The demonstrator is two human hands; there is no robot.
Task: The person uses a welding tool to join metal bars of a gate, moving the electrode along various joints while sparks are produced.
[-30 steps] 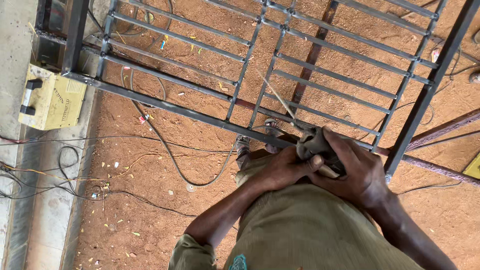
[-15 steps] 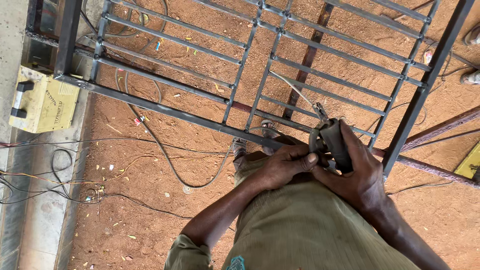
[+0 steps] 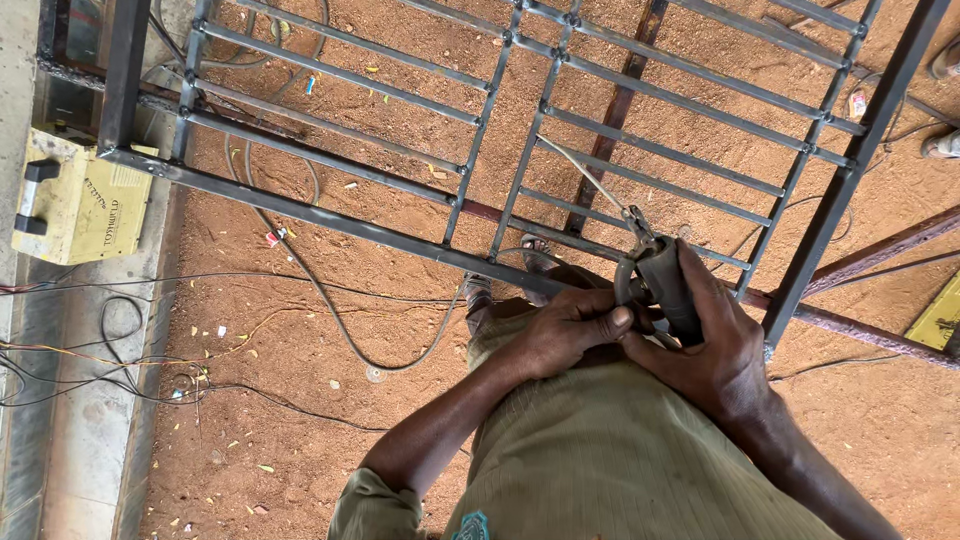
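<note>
Over the gate frame, head view:
Holder: an electrode holder [image 3: 663, 285], dark and stubby, is held just above the lower rail of the steel gate [image 3: 330, 215], in front of the person's chest.
Rod: a thin welding rod [image 3: 590, 180] is clamped in the holder's nose and slants up-left across the bars.
Handling, holder: judged rigid and moderately heavy, with an insulated handle; best gripped round the handle, clear of the metal nose.
Handling, rod: judged light, stiff but brittle in its coating; not a place to grip.
Right hand [image 3: 715, 350]: fingers are clenched round the holder's handle, thumb side toward the nose.
Left hand [image 3: 565, 330]: fingers are curled, tips touching the holder's lower end beside the right hand; whether anything is pinched cannot be told.
Surroundings: a yellow welder [image 3: 75, 200] stands well apart at left; cables [image 3: 330, 310] trail over red dirt.
</note>
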